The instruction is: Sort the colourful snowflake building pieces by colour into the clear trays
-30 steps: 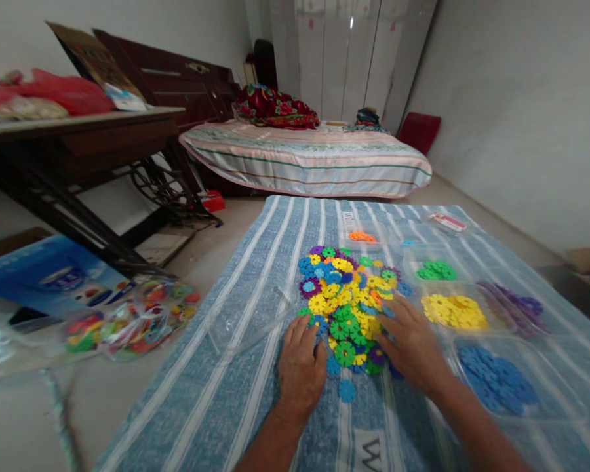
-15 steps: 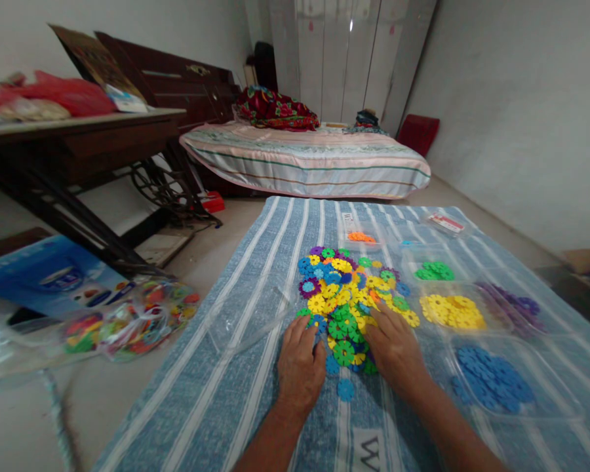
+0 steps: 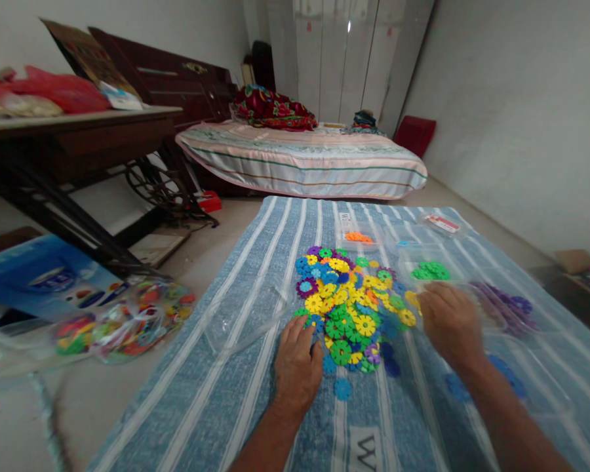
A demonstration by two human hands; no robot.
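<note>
A pile of small flower-shaped plastic discs (image 3: 347, 295) in yellow, green, blue and purple lies on a blue striped cloth (image 3: 255, 367). My left hand (image 3: 297, 367) rests flat at the pile's near left edge, fingers stretched out and touching the discs. My right hand (image 3: 450, 321) hovers to the right of the pile, over a clear tray, with its fingers curled down; what they hold is hidden. One blue disc (image 3: 343, 389) lies apart near me.
Clear trays hold sorted discs: green (image 3: 430, 270), purple (image 3: 514, 308), blue (image 3: 506, 377), orange (image 3: 358, 236). An empty clear bag (image 3: 246, 311) lies left of the pile. On the floor at left are a bag of toys (image 3: 122, 321) and a blue box (image 3: 39, 278). A dark table (image 3: 78, 131) and a bed (image 3: 299, 157) stand behind.
My right hand has left the pile's near right edge and moved right, over the tray of yellow discs, which it now covers. The left hand has stayed put.
</note>
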